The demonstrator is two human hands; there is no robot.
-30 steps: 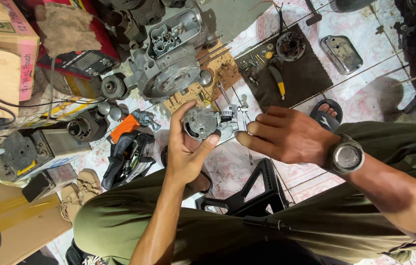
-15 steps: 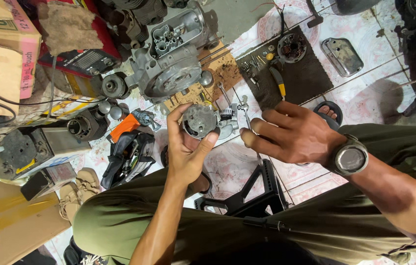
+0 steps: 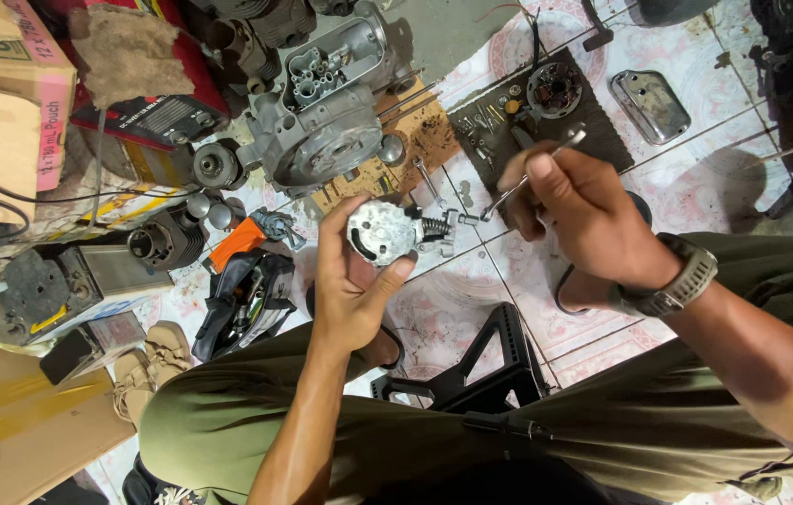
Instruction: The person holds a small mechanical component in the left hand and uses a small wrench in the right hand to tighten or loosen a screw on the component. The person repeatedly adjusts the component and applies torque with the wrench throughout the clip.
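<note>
A round metal part with a spring on its shaft sat in the left hand, fingers clamped around its rim, steadying it above the tiled floor. The right hand pinched a thin wrench beside it. An engine casing lay beyond.

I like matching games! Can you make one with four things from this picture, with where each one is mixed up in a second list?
Things:
1. round metal part
2. thin wrench
3. wristwatch
4. engine casing

Places:
A. on the right wrist
B. on the floor, beyond the hands
C. in the left hand
D. in the right hand

Pairs: 1-C, 2-D, 3-A, 4-B
</note>
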